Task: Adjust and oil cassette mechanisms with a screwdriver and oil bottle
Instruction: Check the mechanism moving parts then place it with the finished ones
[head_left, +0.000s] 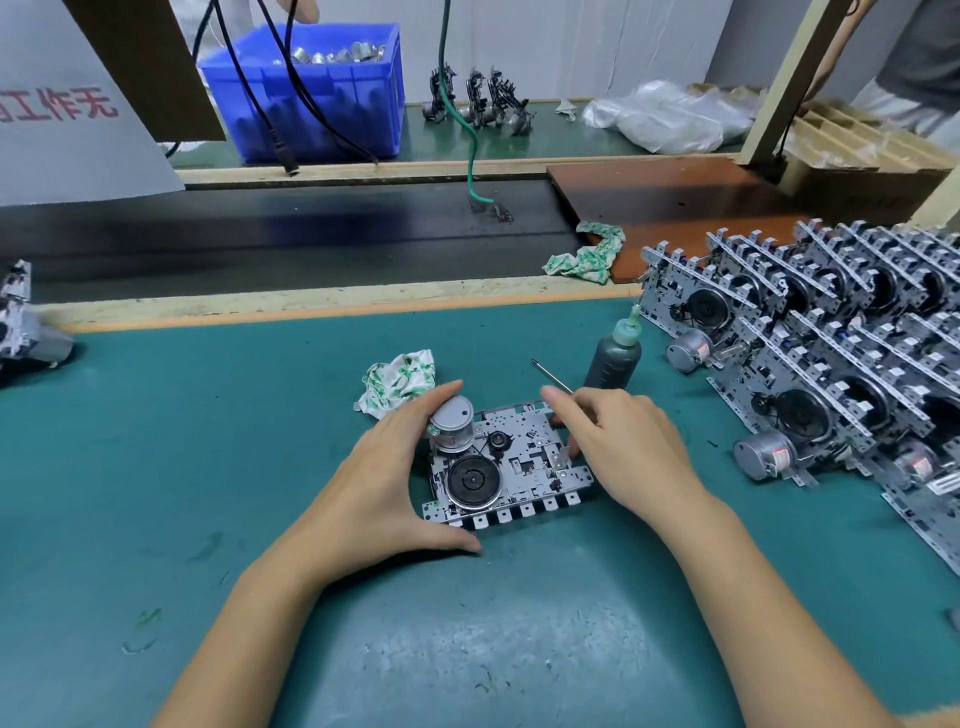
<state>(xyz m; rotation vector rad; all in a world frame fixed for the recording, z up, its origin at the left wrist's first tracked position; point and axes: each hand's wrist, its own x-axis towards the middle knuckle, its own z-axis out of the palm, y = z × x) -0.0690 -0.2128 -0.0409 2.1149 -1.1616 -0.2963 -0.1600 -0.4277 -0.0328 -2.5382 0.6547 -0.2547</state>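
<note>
The left hand (384, 478) cups the cassette mechanism (506, 462) from its left edge, fingers curved over the motor (453, 421) and thumb along the near edge. The right hand (618, 447) curls round the screwdriver (551, 375), whose shaft pokes out beyond the knuckles, and rests on the mechanism's right side. Just beyond that hand stands the oil bottle (615, 353); further right lie rows of stacked mechanisms (831, 353). A crumpled cloth (400, 379) lies just beyond the left fingers on the green mat (208, 441).

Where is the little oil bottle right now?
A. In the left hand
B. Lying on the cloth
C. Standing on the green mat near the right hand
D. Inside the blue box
C: the oil bottle stands upright on the green mat, just beyond the right hand, with neither hand holding it.
</note>
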